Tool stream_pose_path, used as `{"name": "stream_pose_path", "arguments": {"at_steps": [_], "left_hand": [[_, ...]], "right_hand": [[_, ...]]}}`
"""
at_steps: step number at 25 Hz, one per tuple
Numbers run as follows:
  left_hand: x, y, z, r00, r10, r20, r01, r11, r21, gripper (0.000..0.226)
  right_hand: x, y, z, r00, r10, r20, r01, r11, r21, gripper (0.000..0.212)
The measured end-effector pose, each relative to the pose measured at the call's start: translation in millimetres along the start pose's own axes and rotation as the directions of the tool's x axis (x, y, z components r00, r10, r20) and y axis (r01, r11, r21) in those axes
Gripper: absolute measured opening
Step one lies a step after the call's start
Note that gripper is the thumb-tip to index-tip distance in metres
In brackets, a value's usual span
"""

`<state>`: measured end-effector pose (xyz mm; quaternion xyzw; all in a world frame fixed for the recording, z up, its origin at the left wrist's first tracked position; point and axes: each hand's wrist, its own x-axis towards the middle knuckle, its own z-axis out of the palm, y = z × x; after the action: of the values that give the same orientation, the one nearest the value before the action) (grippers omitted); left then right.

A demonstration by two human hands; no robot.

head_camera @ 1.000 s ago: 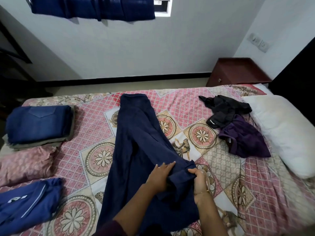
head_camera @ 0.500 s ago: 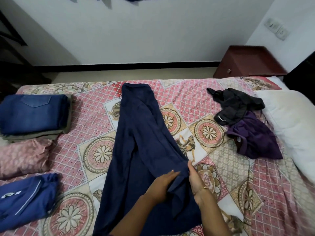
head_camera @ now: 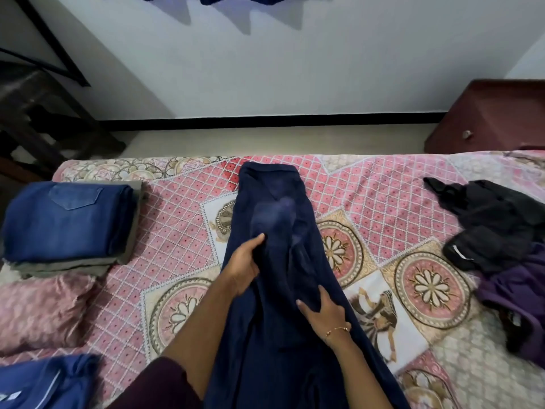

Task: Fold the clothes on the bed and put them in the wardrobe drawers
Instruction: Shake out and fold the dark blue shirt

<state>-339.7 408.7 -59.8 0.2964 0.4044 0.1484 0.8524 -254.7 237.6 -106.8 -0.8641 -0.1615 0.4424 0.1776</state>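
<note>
A long navy blue garment [head_camera: 280, 290] lies lengthwise down the middle of the bed [head_camera: 383, 196]. My left hand [head_camera: 243, 268] grips its left edge about halfway up, thumb spread over the cloth. Lower and to the right, my right hand [head_camera: 323, 312], with a thin bracelet at the wrist, pinches a fold of the same garment between thumb and fingers. Unfolded black [head_camera: 495, 222] and purple [head_camera: 522, 296] clothes lie in a heap at the right. Folded blue jeans [head_camera: 65, 222] sit on a grey folded piece at the left.
A pink cushion [head_camera: 41, 311] and a folded blue garment [head_camera: 44, 385] lie at the bed's left front. A dark red bedside cabinet [head_camera: 486, 119] stands at the back right. Dark furniture [head_camera: 38, 113] stands at the back left, beyond a strip of floor.
Both hands have moved up the navy garment, the left farther than the right, and the sleeve fold they held now lies along it. The view has tilted down and left.
</note>
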Motion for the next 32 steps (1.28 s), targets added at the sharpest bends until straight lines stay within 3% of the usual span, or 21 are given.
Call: {"name": "stream_pose_path", "arguments": {"at_steps": [2,4,8,13,15,17,20,22,24,25,26,28,29,30,32], "left_hand": [[28.4,15.2,-4.2,0.999,0.021,-0.027,-0.025,0.991,-0.135,0.032],[54.8,20.9,-13.0,0.996,0.038,-0.085,-0.051,0.988,-0.145,0.037],[84.1,4.4,-37.7,0.973,0.081,-0.215,-0.076,0.997,0.034,0.031],[97.3,-26.2,-56.6,0.932,0.115,-0.345,-0.110,0.993,0.033,0.017],[96.7,-32.4,-48.1,0.896,0.194,-0.400,-0.112,0.969,0.219,0.045],[82.8,-45.7,-42.9,0.816,0.397,-0.421,-0.146,0.845,0.515,0.067],[42.1,-91.8,-36.2,0.642,0.713,-0.284,-0.163,0.488,0.858,0.052],[4.7,-127.3,-30.1,0.639,0.769,-0.007,-0.292,0.251,0.923,0.044],[-27.6,-156.6,-30.1,0.731,0.596,0.332,-0.481,0.105,0.870,0.049],[-36.9,-165.4,-31.9,0.791,0.472,0.388,-0.492,0.117,0.862,0.058],[-40.9,-170.8,-34.8,0.850,0.392,0.352,-0.445,0.175,0.878,0.069],[-41.8,-166.5,-32.7,0.887,0.460,0.031,-0.251,0.425,0.870,0.070],[-41.5,-156.9,-30.5,0.838,0.523,-0.156,-0.182,0.536,0.824,0.061],[-40.8,-142.8,-29.8,0.736,0.602,-0.310,-0.159,0.599,0.785,0.053],[-41.9,-113.9,-45.1,0.515,0.679,-0.523,-0.219,0.695,0.685,0.043]], "right_hand": [[18.7,4.9,-0.3,1.000,0.010,0.013,-0.010,0.998,-0.059,0.051],[31.3,13.6,0.5,1.000,-0.001,-0.018,0.001,1.000,0.013,0.033],[38.6,38.2,8.0,0.996,0.050,-0.069,-0.040,0.989,0.140,0.047],[36.6,41.4,7.6,0.978,0.174,-0.118,-0.132,0.945,0.299,0.054],[38.1,42.7,6.1,0.978,0.132,-0.159,-0.083,0.955,0.285,0.042],[38.2,43.6,7.2,0.969,0.079,-0.234,-0.021,0.970,0.240,0.029],[32.9,41.6,15.0,0.925,0.024,-0.380,0.081,0.963,0.257,0.021],[21.7,29.1,20.5,0.904,0.038,-0.425,0.136,0.918,0.372,0.013],[10.1,17.9,28.8,0.918,0.045,-0.395,0.170,0.855,0.491,0.010],[5.4,11.5,34.2,0.935,0.020,-0.354,0.184,0.826,0.533,0.010],[0.1,5.9,39.8,0.957,-0.027,-0.289,0.194,0.799,0.569,0.008],[-12.8,0.0,49.9,0.970,-0.153,-0.189,0.239,0.745,0.622,0.005],[-18.8,1.9,54.7,0.960,-0.195,-0.202,0.279,0.734,0.619,0.007],[-24.1,8.3,59.4,0.947,-0.204,-0.249,0.314,0.754,0.576,0.009],[-31.4,32.9,68.9,0.928,-0.185,-0.324,0.281,0.918,0.280,0.016]]}}
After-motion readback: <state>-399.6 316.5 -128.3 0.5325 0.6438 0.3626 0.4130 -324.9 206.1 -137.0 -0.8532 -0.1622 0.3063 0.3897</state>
